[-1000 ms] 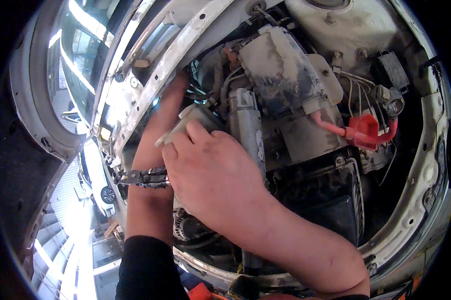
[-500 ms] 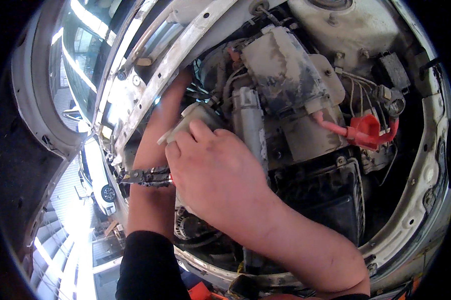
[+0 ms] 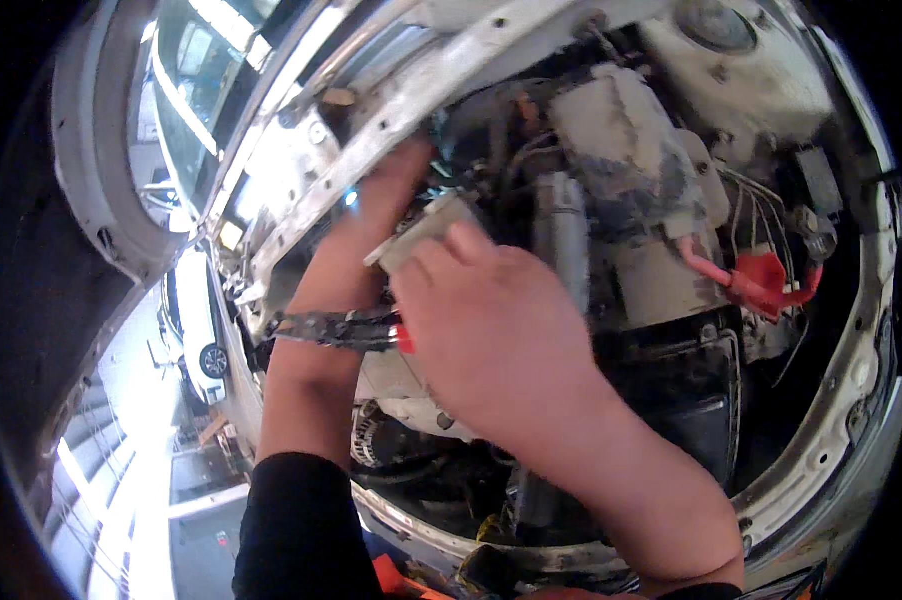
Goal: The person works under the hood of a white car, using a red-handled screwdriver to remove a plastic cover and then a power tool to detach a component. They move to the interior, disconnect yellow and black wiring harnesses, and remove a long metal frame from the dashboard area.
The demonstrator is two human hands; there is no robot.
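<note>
Bright workshop [image 3: 121,400] behind, white parked car [image 3: 203,325] at left; dusty engine bay with pale metal rim [image 3: 833,435] fills most of view. Right hand [image 3: 506,310] curled around red-handled dark metal pliers [image 3: 336,328], grimy head pointing left across bare left forearm [image 3: 316,395]; its fingers lie over off-white plastic box [image 3: 433,225]. Left hand [image 3: 411,160], blurred, reaches deep beside pale metal crossbar [image 3: 421,98]; fingers hidden, grip cannot be told. Red cable cover [image 3: 758,282] well apart, right.

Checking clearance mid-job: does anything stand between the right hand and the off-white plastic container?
Nothing visible does: the right hand lies partly over the off-white plastic container. The pliers jut leftward from that hand, over the left forearm.
</note>
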